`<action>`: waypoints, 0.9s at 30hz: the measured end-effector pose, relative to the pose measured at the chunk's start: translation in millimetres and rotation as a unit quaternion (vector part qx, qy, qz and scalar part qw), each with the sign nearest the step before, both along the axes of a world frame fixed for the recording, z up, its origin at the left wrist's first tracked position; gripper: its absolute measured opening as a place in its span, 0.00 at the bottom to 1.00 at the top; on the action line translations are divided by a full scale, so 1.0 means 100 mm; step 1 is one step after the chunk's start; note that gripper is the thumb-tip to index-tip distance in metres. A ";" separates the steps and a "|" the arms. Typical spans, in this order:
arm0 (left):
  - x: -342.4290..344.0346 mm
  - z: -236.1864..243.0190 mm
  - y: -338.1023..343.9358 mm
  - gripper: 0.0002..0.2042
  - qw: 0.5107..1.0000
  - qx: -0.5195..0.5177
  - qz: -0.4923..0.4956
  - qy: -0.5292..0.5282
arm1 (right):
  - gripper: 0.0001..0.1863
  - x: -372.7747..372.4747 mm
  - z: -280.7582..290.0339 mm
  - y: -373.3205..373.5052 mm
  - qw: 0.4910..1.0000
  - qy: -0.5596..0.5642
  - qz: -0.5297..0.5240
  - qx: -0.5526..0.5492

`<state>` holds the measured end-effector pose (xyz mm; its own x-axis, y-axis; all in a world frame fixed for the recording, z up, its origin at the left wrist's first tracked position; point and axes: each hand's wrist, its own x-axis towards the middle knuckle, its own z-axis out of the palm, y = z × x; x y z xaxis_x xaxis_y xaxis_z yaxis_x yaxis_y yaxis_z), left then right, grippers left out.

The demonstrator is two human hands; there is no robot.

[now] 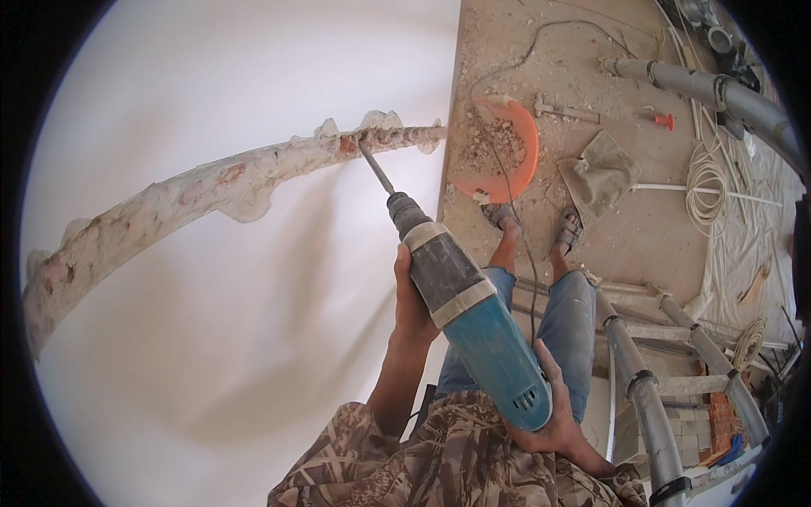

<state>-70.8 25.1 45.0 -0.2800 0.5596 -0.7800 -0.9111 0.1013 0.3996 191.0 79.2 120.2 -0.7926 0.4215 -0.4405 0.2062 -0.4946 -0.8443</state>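
Both my hands hold a blue and black rotary hammer drill (494, 342), tilted up toward a white wall (211, 59). My left hand (412, 304) is closed around its front part, thumb along the side. At the rear end, my right hand (547, 422) wraps the housing; some of its fingers are hidden. The steel bit (377, 171) meets the edge of a rough groove (241, 177) cut into the wall, near a patch of exposed red brick. From the drill's rear, a dark cord (525, 241) runs down past my legs to the floor.
An orange tub (532, 152) of rubble stands by the wall near my feet. A hammer (570, 111), a grey cloth sack (600, 176) and a coiled white cable (707, 186) lie on the dusty floor. A metal ladder (635, 376) is close at my right.
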 end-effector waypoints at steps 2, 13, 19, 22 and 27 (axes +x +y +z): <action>0.03 0.09 -0.03 0.32 1.000 -0.007 0.004 0.018 | 0.59 0.04 0.01 0.01 1.000 0.005 -0.002 0.016; -0.16 0.29 0.02 0.32 0.997 0.003 0.004 0.081 | 0.59 -0.18 0.12 0.15 0.999 0.029 0.011 -0.004; -0.24 0.24 0.02 0.32 0.997 0.016 0.001 0.078 | 0.59 -0.30 0.10 0.15 1.000 0.016 0.019 0.008; -0.34 0.20 0.06 0.32 0.997 -0.001 0.009 0.074 | 0.58 -0.40 0.06 0.10 0.999 0.034 0.003 -0.010; -0.42 0.13 0.04 0.31 0.998 0.012 -0.017 0.065 | 0.57 -0.51 0.01 0.13 0.999 0.034 -0.016 0.023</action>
<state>-113.0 29.5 58.3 -0.3590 0.5891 -0.7239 -0.8471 0.1200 0.5177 140.0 91.7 121.1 -0.8059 0.4658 -0.3654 0.1326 -0.4596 -0.8782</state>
